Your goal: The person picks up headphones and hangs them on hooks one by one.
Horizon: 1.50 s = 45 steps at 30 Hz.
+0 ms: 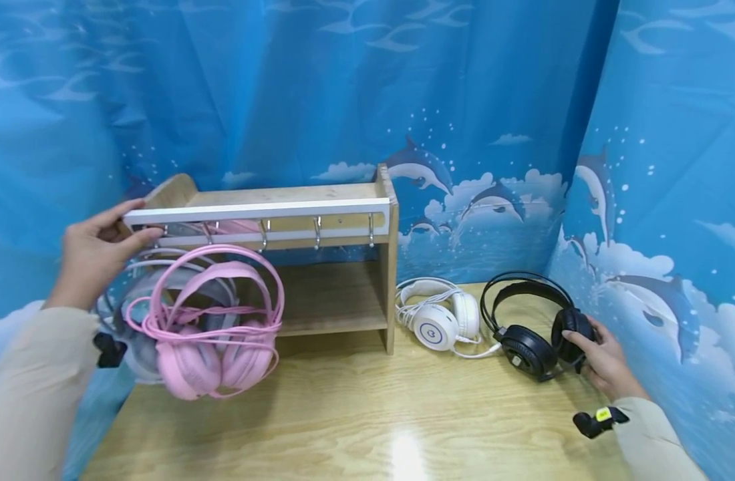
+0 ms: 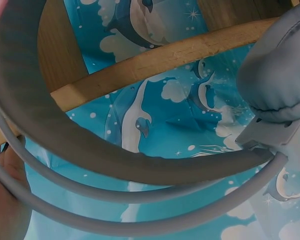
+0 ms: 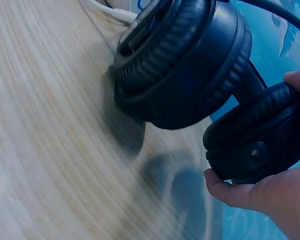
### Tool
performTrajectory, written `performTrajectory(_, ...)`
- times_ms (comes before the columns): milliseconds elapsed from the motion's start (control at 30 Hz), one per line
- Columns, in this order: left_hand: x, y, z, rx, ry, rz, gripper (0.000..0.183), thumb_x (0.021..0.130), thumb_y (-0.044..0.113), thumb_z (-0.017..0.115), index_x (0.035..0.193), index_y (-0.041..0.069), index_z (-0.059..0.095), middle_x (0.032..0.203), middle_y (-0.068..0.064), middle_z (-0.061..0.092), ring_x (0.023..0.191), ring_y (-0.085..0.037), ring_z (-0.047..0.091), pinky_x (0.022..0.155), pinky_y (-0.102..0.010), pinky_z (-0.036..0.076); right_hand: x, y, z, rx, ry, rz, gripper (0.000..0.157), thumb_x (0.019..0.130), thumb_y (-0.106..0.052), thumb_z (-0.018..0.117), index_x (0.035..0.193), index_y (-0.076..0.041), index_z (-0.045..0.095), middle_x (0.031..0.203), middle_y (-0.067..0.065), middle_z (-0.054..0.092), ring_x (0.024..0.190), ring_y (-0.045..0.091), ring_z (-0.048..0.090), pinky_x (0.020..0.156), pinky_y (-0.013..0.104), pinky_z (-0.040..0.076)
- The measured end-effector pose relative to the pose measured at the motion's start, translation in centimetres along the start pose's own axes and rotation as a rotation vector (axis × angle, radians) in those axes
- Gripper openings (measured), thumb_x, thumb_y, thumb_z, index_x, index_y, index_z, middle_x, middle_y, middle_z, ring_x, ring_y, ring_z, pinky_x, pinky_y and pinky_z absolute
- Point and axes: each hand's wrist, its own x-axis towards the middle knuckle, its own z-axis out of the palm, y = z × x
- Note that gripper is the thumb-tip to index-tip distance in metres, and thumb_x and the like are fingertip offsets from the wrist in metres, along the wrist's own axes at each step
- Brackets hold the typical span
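Note:
My left hand [image 1: 93, 250] grips the left end of a white hook rail [image 1: 265, 212] on the front of a wooden shelf [image 1: 388, 280], thumb at the front. From the hooks near it hang pink headphones [image 1: 247, 347], cable wound round them, and grey headphones [image 1: 141, 300] partly hidden behind. The grey headband [image 2: 125, 167] fills much of the left wrist view. At the right my right hand [image 1: 608, 361] holds one ear cup [image 3: 260, 135] of black headphones [image 1: 526, 351], thumb on one side and fingers on the other. They are by the table's right side.
White headphones [image 1: 436, 327] with a bundled cable lie between the shelf and the black pair. Metal hooks [image 1: 317, 234] stick out along the rail's right part. Blue dolphin-print curtains [image 1: 494, 133] stand behind and to the right of the wooden table [image 1: 343, 414].

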Motion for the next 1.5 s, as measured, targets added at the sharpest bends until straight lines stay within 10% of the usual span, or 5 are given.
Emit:
performTrajectory(400, 0.2, 0.2, 0.1, 0.009, -0.005, -0.033, 0.056, 0.084, 0.033, 0.072, 0.137, 0.02, 0.055, 0.075, 0.006, 0.049, 0.065, -0.009, 0.042, 0.05, -0.017, 0.038, -0.8, -1.8, 0.3, 0.358, -0.011, -0.131, 0.076, 0.094, -0.017, 0.062, 0.153, -0.029, 0.016, 0.129, -0.013, 0.034, 0.076, -0.002, 0.052, 0.047, 0.023, 0.04)
performTrajectory(633, 0.2, 0.2, 0.1, -0.008, -0.001, -0.026, 0.057, 0.084, 0.031, 0.072, 0.137, 0.018, 0.055, 0.075, 0.006, 0.049, 0.064, -0.008, 0.043, 0.051, -0.016, 0.038, -1.1, -3.5, 1.2, 0.537, -0.038, -0.248, 0.073, 0.094, -0.004, 0.058, 0.153, -0.024, 0.019, 0.12, -0.013, 0.04, 0.093, -0.003, 0.057, 0.072, 0.016, 0.052)
performTrajectory(1500, 0.0, -0.2, 0.1, -0.02, 0.006, -0.05, 0.057, 0.083, 0.032, 0.074, 0.136, 0.021, 0.055, 0.077, 0.006, 0.05, 0.066, -0.008, 0.044, 0.052, -0.016, 0.038, -7.2, -9.3, 8.1, 0.711, -0.329, -0.649, 0.06, 0.093, 0.017, 0.037, 0.148, -0.005, 0.028, 0.131, 0.008, 0.047, 0.106, 0.015, 0.063, 0.076, 0.024, 0.054)
